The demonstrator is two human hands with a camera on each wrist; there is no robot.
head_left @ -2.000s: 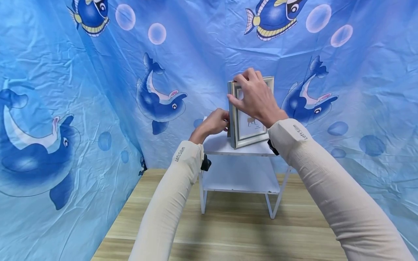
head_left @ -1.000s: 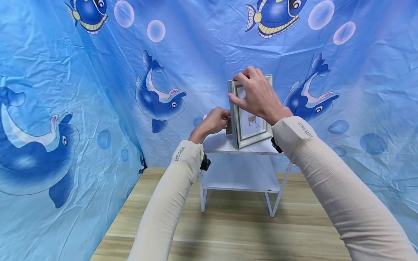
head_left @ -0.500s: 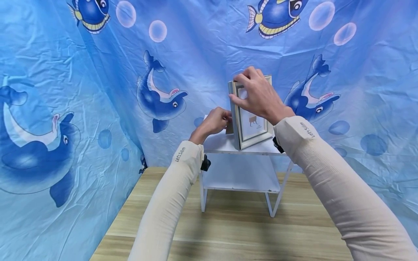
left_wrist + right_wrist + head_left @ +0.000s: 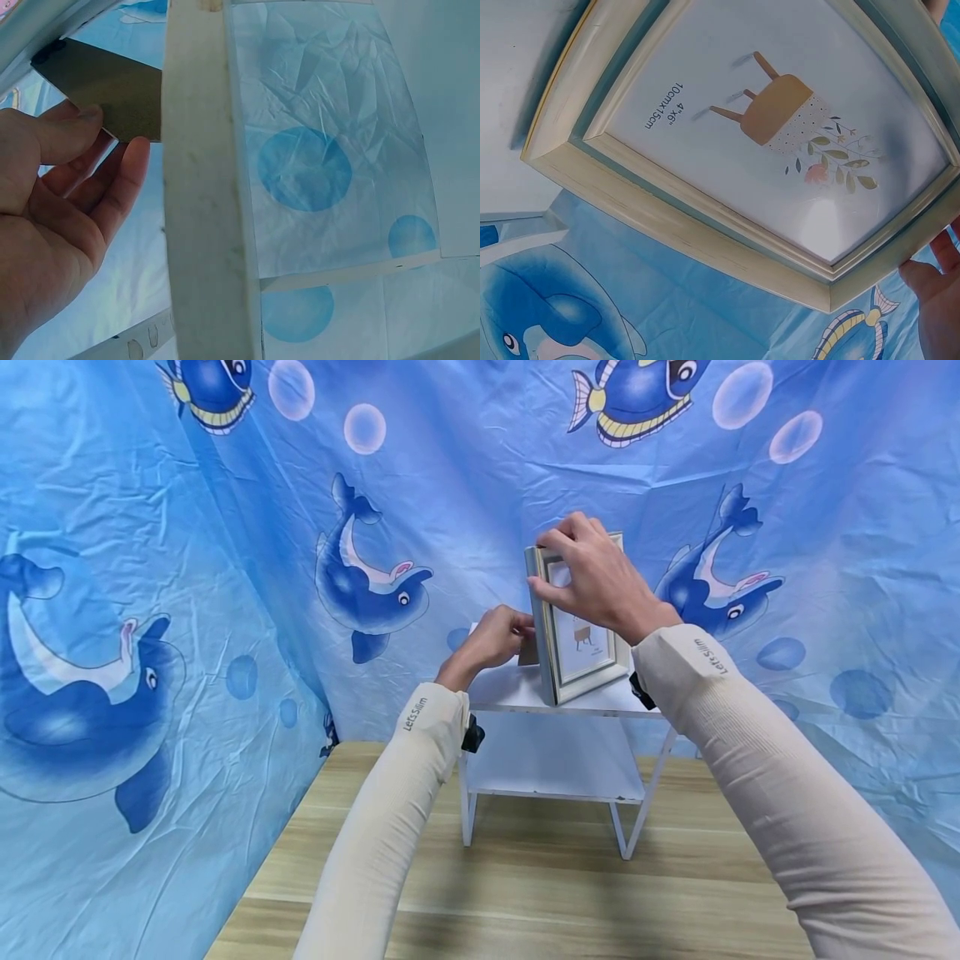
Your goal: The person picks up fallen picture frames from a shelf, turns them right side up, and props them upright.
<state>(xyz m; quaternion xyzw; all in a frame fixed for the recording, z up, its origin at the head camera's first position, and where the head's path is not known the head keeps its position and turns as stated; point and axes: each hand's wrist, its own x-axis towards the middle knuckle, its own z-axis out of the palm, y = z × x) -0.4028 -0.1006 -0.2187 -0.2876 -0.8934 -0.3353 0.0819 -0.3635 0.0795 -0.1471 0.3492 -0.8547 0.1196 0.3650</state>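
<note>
A picture frame (image 4: pixel 592 683) with a pale, gold-edged border stands upright on a white side table (image 4: pixel 495 689), turned at an angle. My right hand (image 4: pixel 603 581) grips its top edge, thumb toward the left side. Behind the frame, my left hand (image 4: pixel 495 639) pinches the brown easel stand (image 4: pixel 528 653) between thumb and fingers. The left wrist view shows this stand (image 4: pixel 112 86) slanting out from the frame's back. In the right wrist view the frame's print (image 4: pixel 795 112) shows a flowering plant in a legged pot and the size lettering.
The side table has a lower shelf (image 4: pixel 555 760) and thin white legs (image 4: pixel 468 818). It stands on a wood-look floor (image 4: pixel 525 893). Blue curtains (image 4: pixel 465 485) with dolphins and fish hang behind and to the left of it.
The frame has shifted slightly right and turned, showing more of its left side. The brown stand behind it shows more. Both hands have kept their holds and moved slightly right.
</note>
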